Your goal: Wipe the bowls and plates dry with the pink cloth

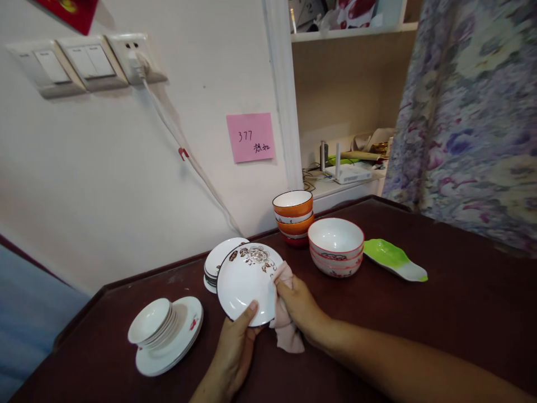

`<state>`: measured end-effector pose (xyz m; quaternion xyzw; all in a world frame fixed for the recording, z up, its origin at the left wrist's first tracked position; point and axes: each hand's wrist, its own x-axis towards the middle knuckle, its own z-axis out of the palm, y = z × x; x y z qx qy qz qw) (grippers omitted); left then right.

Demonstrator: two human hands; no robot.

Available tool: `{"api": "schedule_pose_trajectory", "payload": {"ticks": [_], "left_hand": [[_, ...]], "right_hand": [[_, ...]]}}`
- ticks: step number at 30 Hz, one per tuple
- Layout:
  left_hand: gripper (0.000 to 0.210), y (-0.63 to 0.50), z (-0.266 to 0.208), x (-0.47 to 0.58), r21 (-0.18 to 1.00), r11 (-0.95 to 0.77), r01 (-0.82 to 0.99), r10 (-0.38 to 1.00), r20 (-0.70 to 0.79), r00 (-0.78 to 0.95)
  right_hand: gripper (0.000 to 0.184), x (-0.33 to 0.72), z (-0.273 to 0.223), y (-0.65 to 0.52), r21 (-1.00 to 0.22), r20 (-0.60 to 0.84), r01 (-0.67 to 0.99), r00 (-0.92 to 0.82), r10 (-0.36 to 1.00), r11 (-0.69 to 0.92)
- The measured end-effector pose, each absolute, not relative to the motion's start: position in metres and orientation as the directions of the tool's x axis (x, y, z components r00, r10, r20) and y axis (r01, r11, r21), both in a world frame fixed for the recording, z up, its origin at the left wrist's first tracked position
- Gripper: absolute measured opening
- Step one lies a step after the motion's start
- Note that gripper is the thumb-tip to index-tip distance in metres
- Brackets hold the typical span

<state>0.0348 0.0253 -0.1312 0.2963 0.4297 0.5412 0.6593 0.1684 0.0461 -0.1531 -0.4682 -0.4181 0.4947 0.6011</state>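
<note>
A white plate (245,285) with a dark rim and a brown flower pattern is tilted up above the table. My left hand (237,347) grips its lower edge, with the thumb on the plate's face and the fingers underneath. At the plate's right edge my right hand (302,305) is closed on a pale pink cloth (289,333), which presses against the rim and hangs down below. Just behind the held plate stands a stack of similar plates (224,249), partly hidden by it.
Small white bowls (151,322) sit stacked on white oval plates (184,347) at the left. Orange bowls (293,210) and red-rimmed bowls (335,249) are stacked at the back, beside a green leaf-shaped dish (390,257). A white cord (188,154) runs down the wall behind the table.
</note>
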Motion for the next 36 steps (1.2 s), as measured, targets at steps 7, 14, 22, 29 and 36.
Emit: {"api": "schedule_pose_trajectory", "payload": {"ticks": [7, 14, 22, 29, 36], "left_hand": [[0.046, 0.03, -0.131, 0.028, 0.797, 0.253, -0.549, 0.966, -0.176, 0.189], [0.049, 0.029, -0.136, 0.025, 0.873, 0.336, -0.352, 0.936, -0.268, 0.228], [0.06, 0.023, -0.139, 0.024, 0.844, 0.29, -0.451, 0.953, -0.211, 0.216], [0.063, 0.023, -0.141, 0.024, 0.802, 0.248, -0.544, 0.967, -0.173, 0.186], [0.055, 0.023, -0.138, 0.028, 0.791, 0.246, -0.561, 0.966, -0.248, 0.074]], "right_hand": [[0.023, 0.205, -0.124, 0.06, -0.978, 0.175, -0.095, 0.086, 0.981, 0.183], [0.017, 0.236, -0.095, 0.061, -0.973, 0.222, 0.049, -0.048, 0.974, 0.224], [0.027, 0.205, -0.125, 0.061, -0.992, 0.114, -0.023, 0.205, 0.972, 0.121], [0.042, 0.177, -0.147, 0.044, -0.986, 0.023, -0.155, 0.234, 0.972, 0.061], [0.049, 0.163, -0.156, 0.039, -0.941, 0.01, -0.337, 0.072, 0.997, 0.034]]}}
